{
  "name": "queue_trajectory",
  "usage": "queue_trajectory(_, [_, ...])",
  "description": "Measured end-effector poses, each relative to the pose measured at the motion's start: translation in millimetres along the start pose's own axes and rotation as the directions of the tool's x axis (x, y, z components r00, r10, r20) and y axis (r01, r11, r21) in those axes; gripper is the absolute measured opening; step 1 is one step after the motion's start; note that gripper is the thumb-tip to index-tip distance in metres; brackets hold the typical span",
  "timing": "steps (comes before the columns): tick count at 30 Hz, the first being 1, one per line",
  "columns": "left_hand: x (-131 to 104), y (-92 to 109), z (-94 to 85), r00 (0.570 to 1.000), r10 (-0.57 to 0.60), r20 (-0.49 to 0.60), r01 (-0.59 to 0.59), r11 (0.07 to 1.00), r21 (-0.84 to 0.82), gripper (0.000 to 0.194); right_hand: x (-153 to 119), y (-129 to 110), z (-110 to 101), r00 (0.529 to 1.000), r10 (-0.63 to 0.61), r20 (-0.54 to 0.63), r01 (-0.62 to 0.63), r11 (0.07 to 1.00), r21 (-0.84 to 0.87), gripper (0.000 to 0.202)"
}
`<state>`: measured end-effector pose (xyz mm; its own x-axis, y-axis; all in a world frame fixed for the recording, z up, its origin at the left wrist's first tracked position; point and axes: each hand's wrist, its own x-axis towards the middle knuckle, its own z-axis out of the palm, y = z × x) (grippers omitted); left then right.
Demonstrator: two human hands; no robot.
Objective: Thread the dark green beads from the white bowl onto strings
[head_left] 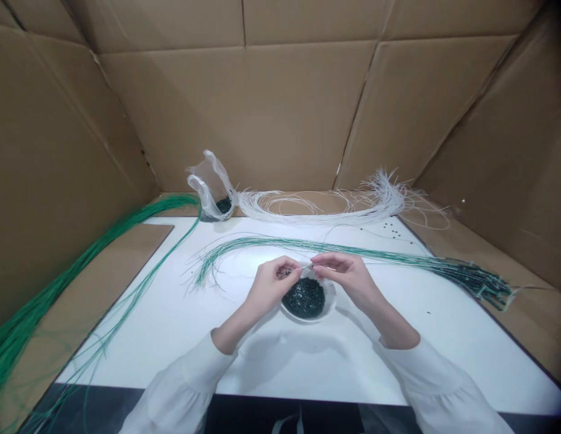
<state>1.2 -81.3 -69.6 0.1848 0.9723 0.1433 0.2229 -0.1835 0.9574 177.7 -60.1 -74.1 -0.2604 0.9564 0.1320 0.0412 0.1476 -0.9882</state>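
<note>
Pinching occurs at both hands directly above the white bowl [331, 299], which sits on the white desk [172, 325] and serves as the reference landmark. The left hand [269, 286] has its thumb and forefinger pressed together on a small dark item at the bowl's near-left rim; the item is too small to identify with certainty, though it matches the dark green beads [304, 297] that fill the bowl. The right hand [346, 274] has its fingertips pressed together on the end of a thin white strand [306, 265], which spans the short gap between the two hands just above the bowl's far rim. Both grips are closed; the fingertips of the two hands are near each other but not touching.

Behind the bowl, a bundle of green-coated strands [352, 250] lies across the desk, running from just behind and left of the bowl to well right of it, where the bundle ends darken. Farther behind the bowl, a coil of white strands [307, 208] rests near the cardboard wall [280, 114]. Behind and left of the bowl, a clear plastic bag [212, 187] holds more dark beads. Well left of the bowl, a long bundle of green strands [81, 265] trails off the desk. A few loose beads [388, 228] lie behind and right of the bowl.
</note>
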Motion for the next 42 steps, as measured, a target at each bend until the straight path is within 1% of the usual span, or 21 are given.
queue_trajectory(3, [-0.1, -0.2, -0.4, 1.0, -0.004, 0.003, 0.004, 1.0, 0.001, 0.02, -0.4, 2.4, -0.1, 1.0, -0.014, -0.007, 0.014, 1.0, 0.019, 0.031])
queue_trajectory(9, [-0.8, -0.6, -0.2, 1.0, -0.001, 0.004, 0.001, 1.0, 0.008, 0.02, -2.5, 0.6, 1.0, 0.999, -0.033, 0.007, 0.033, 0.999, 0.02, 0.028])
queue_trajectory(17, [-0.5, -1.0, 0.1, 1.0, 0.017, 0.0, -0.017, 1.0, 0.016, 0.02, -2.5, 1.6, 3.0, 1.0, -0.005, 0.013, 0.004, 0.997, 0.074, 0.029])
queue_trajectory(23, [-1.8, -1.0, 1.2, 0.999, 0.039, -0.019, -0.037, 0.995, 0.096, 0.021, -2.2, 3.3, 3.9, 1.0, 0.014, -0.008, -0.013, 0.997, 0.079, 0.029])
queue_trajectory(35, [-1.9, -4.0, 1.3, 0.999, 0.043, -0.007, -0.042, 0.99, 0.136, 0.02, -4.2, -0.6, 7.0, 1.0, 0.025, -0.006, -0.025, 0.995, 0.101, 0.027])
queue_trajectory(42, [-2.6, -3.1, 1.6, 0.998, 0.065, -0.004, -0.063, 0.985, 0.162, 0.019, -3.3, 3.7, 8.1, 0.999, 0.02, -0.039, -0.016, 0.994, 0.107, 0.026])
